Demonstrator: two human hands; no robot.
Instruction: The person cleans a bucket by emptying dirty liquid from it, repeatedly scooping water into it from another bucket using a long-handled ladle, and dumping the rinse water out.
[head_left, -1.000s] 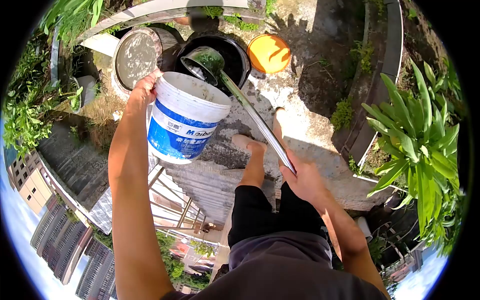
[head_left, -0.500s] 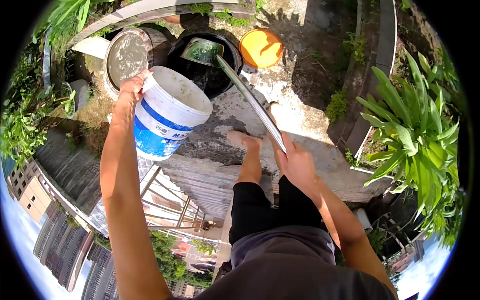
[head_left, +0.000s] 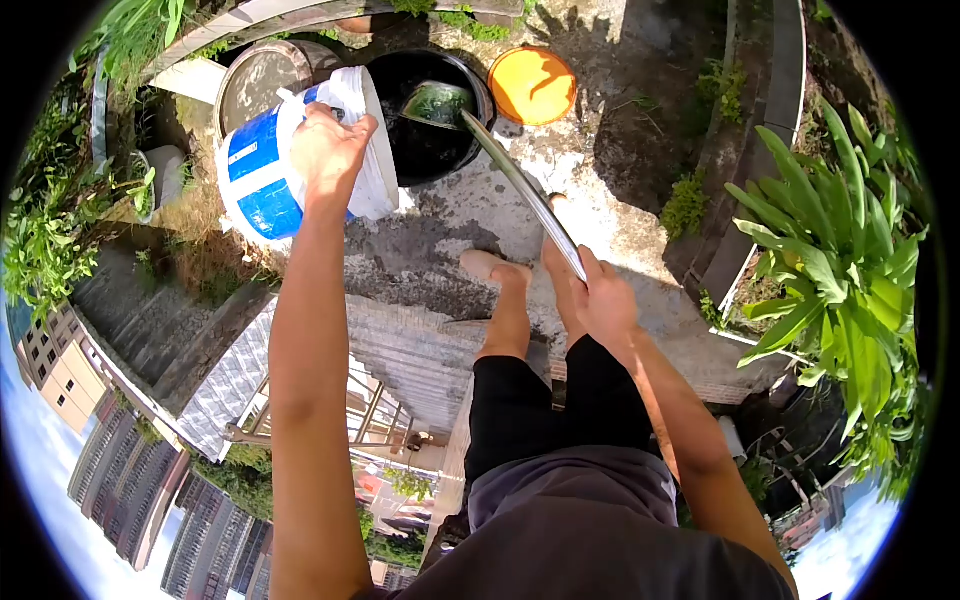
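My left hand [head_left: 332, 150] is closed on the rim area of a white and blue plastic bucket [head_left: 255, 172], which is tipped on its side with its mouth toward a black tub [head_left: 432, 170]. The inside of the bucket is hidden from me. My right hand [head_left: 605, 305] grips the metal handle of a long-handled scoop [head_left: 522, 188]. Its dark green, wide head rests in the black tub, which holds dark liquid.
An orange round lid or shallow basin [head_left: 532, 86] lies right of the tub. Behind the bucket stands a drum with a grey, stained top [head_left: 262, 80]. Leafy plants [head_left: 820, 250] border the right side. A low concrete wall [head_left: 765, 120] and a drop with metal railings edge the floor.
The bucket has swung from upright-leaning to lying sideways, up and left, its mouth now turned toward the tub. The scoop's head sits lower in the tub; my right hand moved slightly.
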